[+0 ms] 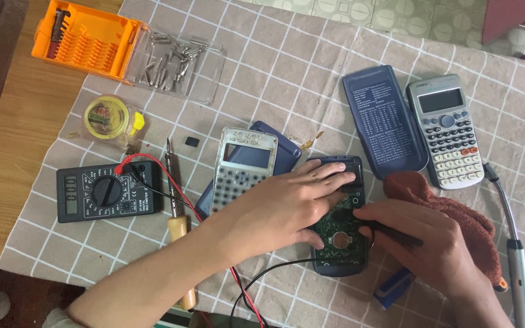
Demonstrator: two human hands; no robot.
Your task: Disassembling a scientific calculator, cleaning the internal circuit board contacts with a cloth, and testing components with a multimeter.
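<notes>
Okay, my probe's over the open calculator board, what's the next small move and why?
Probably set the probe tip down beside the coin cell. The right hand holds it just over the circuit board, while the left hand already pins the calculator body, so the board looks steady enough to touch.

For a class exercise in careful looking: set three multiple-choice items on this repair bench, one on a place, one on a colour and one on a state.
1. Where does the multimeter lie?
A. left of both hands
B. on the intact calculator
C. under the red cloth

2. What colour is the bit case?
A. green
B. orange
C. white

3. In what state is the calculator body under the hands?
A. closed
B. opened, circuit board bare
C. wrapped in cloth

Answers: 1 A, it sits at the left, apart from the left hand. 2 B, its tray is orange. 3 B, the green board shows by the right hand, which holds a dark probe.
</notes>
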